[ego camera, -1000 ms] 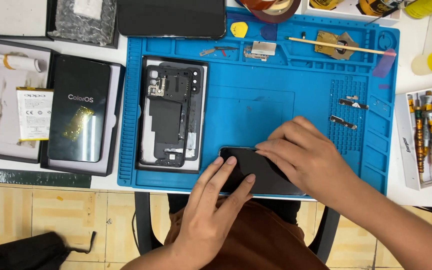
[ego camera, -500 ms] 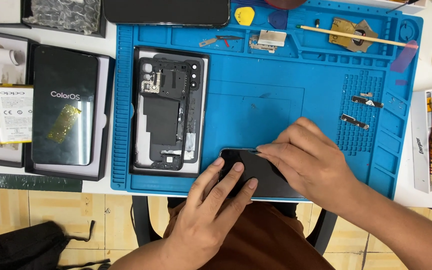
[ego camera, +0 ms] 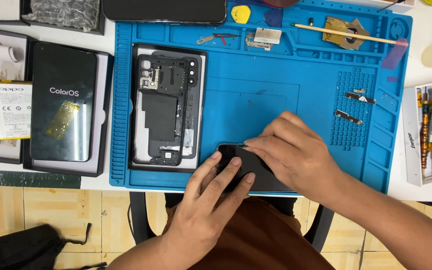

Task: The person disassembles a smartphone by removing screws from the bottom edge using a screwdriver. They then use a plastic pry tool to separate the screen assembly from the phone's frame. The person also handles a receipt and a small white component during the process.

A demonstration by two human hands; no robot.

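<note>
Right hand [ego camera: 296,155] covers most of the phone [ego camera: 248,170], fingertips pinched at its far edge. Left hand [ego camera: 216,200] lies spread, pressing the near end. Blue mat [ego camera: 286,95], white table.

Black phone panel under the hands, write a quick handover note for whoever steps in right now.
Left hand: fingers spread flat on the black phone panel, pressing it down at the near edge of the blue repair mat.
Right hand: fingers pinched at the panel's top left edge; whether a tool is held cannot be seen.
The opened phone frame lies in a black tray on the mat's left. Two small metal brackets sit on the mat's right grid.
Done: phone opened, brackets off. Left: the panel is not yet on the frame.
</note>
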